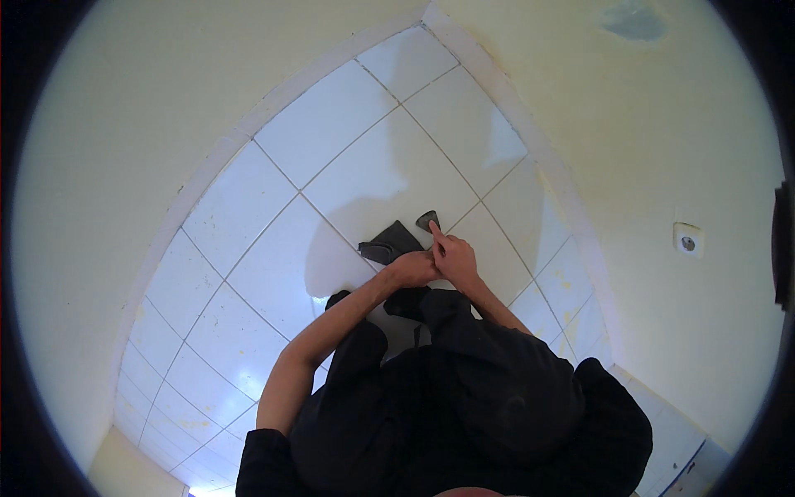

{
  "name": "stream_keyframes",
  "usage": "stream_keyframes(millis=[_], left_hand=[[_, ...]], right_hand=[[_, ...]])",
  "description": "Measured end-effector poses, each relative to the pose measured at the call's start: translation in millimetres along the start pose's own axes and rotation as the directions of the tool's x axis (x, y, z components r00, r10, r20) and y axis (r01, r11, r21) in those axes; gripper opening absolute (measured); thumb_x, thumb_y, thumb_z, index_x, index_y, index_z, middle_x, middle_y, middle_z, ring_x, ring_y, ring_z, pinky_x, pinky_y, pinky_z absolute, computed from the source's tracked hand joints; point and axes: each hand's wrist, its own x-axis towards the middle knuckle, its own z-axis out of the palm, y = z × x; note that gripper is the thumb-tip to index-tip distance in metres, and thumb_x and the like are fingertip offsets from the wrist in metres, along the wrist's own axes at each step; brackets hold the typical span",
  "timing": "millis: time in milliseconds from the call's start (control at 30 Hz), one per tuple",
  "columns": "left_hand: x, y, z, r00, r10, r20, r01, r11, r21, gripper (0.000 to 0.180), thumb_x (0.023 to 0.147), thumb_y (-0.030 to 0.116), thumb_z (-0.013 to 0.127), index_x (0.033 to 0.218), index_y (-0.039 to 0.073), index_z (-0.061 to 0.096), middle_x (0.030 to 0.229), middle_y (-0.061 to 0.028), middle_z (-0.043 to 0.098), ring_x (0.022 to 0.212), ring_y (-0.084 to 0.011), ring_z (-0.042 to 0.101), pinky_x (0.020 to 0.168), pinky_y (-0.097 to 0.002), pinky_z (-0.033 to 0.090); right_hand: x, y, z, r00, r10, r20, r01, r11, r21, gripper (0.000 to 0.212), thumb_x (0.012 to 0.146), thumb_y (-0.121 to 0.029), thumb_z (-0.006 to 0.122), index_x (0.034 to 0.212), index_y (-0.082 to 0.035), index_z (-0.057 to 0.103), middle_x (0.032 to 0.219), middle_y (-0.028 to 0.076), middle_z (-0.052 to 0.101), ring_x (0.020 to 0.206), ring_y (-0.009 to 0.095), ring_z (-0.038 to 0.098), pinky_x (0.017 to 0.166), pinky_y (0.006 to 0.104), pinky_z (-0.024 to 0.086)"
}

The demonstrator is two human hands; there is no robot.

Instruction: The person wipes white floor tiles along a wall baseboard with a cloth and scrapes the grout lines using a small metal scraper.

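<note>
A putty knife with a dark, fan-shaped blade (pixel 428 219) points away from me, low over the white floor tiles. My right hand (pixel 455 257) is closed around its handle, which the fingers mostly hide, and the index finger stretches toward the blade. My left hand (pixel 414 269) meets the right one from the left, overlapping it. Its fingers are hidden there, so whether it also grips the handle does not show. Just beyond my left hand lies a folded dark cloth (pixel 393 240) on the floor, apart from the blade.
Tiled floor (pixel 348 157) narrows to a corner ahead, edged by pale baseboards (pixel 219 166). Yellowish walls rise on both sides. The right wall has a white socket (pixel 688 239) and a grey patch (pixel 635 20). My dark-clothed knees (pixel 497 364) are close behind my hands.
</note>
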Motion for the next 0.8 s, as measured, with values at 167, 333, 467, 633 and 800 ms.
stream_keyframes(millis=[167, 333, 467, 633, 800], left_hand=[[-3.7, -3.0, 2.4, 0.992, 0.056, -0.109, -0.061, 0.997, -0.044, 0.032, 0.08, 0.006, 0.058, 0.11, 0.009, 0.069, 0.115, -0.0144, 0.067, 0.111, -0.0297, 0.063, 0.094, -0.0401, 0.053], [-7.1, 2.5, -33.8, 0.93, 0.13, -0.343, -0.131, 0.991, 0.021, 0.05, 0.077, 0.0, 0.057, 0.125, 0.01, 0.067, 0.126, -0.0135, 0.06, 0.118, -0.0314, 0.057, 0.103, -0.0389, 0.048], [-16.0, -17.8, -38.2, 0.558, -0.399, -0.728, 0.428, 0.89, -0.158, 0.069, 0.073, -0.012, 0.054, 0.138, 0.011, 0.06, 0.126, -0.0149, 0.059, 0.12, -0.0354, 0.055, 0.106, -0.0399, 0.046], [18.4, -62.2, -83.0, 0.535, -0.463, -0.707, 0.402, 0.875, -0.269, 0.069, 0.077, -0.016, 0.048, 0.14, 0.011, 0.057, 0.137, -0.018, 0.055, 0.129, -0.0359, 0.05, 0.109, -0.042, 0.043], [60.9, -63.1, -49.0, 0.865, -0.331, -0.378, 0.329, 0.942, -0.07, 0.059, 0.086, -0.006, 0.05, 0.144, 0.008, 0.05, 0.146, -0.016, 0.05, 0.131, -0.0354, 0.051, 0.115, -0.041, 0.04]], right_hand=[[4.7, -5.6, -12.5, 0.991, -0.003, -0.131, 0.034, 0.972, 0.234, 0.042, 0.092, -0.01, 0.064, 0.133, -0.016, 0.065, 0.076, 0.014, 0.067, 0.062, 0.025, 0.063, 0.061, 0.038, 0.051], [-0.6, 6.6, -59.9, 0.893, 0.074, -0.443, 0.115, 0.917, 0.383, 0.039, 0.094, -0.003, 0.062, 0.133, -0.009, 0.065, 0.067, 0.007, 0.056, 0.058, 0.011, 0.046, 0.055, 0.029, 0.04], [-13.5, 27.8, -75.7, 0.828, 0.222, -0.515, -0.041, 0.94, 0.34, 0.041, 0.094, 0.0, 0.062, 0.134, -0.008, 0.065, 0.066, 0.008, 0.056, 0.057, 0.01, 0.047, 0.054, 0.0276, 0.042], [-32.3, 36.3, -66.5, 0.813, 0.255, -0.524, -0.044, 0.923, 0.382, 0.042, 0.093, 0.0, 0.063, 0.134, -0.008, 0.065, 0.065, 0.005, 0.051, 0.057, 0.009, 0.042, 0.054, 0.0256, 0.039], [-37.0, 36.5, -68.4, 0.81, 0.232, -0.539, -0.004, 0.92, 0.391, 0.043, 0.092, 0.001, 0.064, 0.133, -0.009, 0.065, 0.066, 0.006, 0.05, 0.058, 0.011, 0.044, 0.055, 0.0261, 0.04]])
